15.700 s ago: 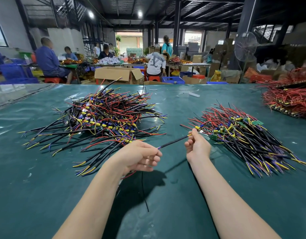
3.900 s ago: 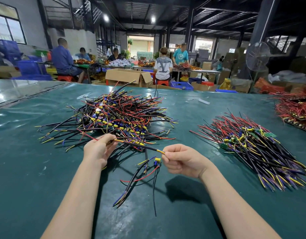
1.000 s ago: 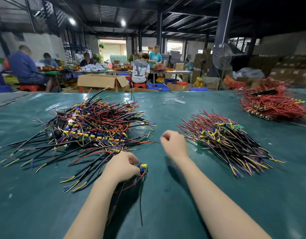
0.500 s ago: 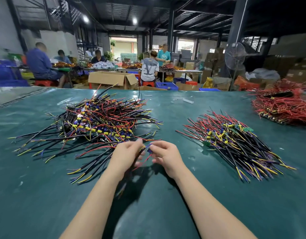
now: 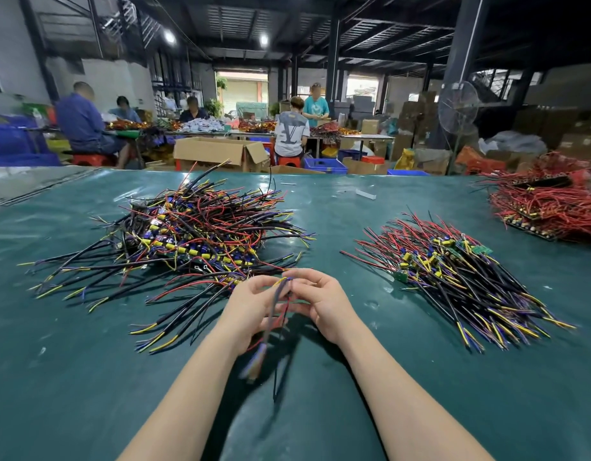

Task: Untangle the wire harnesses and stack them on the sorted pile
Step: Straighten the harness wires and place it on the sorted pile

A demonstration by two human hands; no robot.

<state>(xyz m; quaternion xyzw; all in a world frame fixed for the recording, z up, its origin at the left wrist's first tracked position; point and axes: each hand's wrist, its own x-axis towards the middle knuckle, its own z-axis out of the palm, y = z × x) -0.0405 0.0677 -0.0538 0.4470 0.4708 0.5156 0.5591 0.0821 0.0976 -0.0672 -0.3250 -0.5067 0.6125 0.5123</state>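
At lower centre of the frame, both hands meet just above the green worktop (image 5: 87, 377). The left hand (image 5: 250, 307) has its fingers curled round a single wire harness (image 5: 280, 294), and the right hand (image 5: 327, 304) pinches the harness's upper end between thumb and fingertips. The harness hangs down between the wrists. Its lower end is blurred, and one black lead trails toward the bottom of the frame.

Just beyond the left hand, at centre left, is the tangled pile (image 5: 200, 234). Its loose black, red and yellow-tipped ends fan out to the hand's knuckles. The sorted pile (image 5: 453, 274) lies at centre right, well apart from the hands, with its wires roughly parallel and slanting toward the lower right. A mound of red wires (image 5: 547, 207) lies at the upper right edge, and a small white scrap (image 5: 365, 194) lies on the worktop's far part.

Behind the worktop are an open cardboard box (image 5: 217, 151), a standing fan (image 5: 458, 104) and seated people at other tables.
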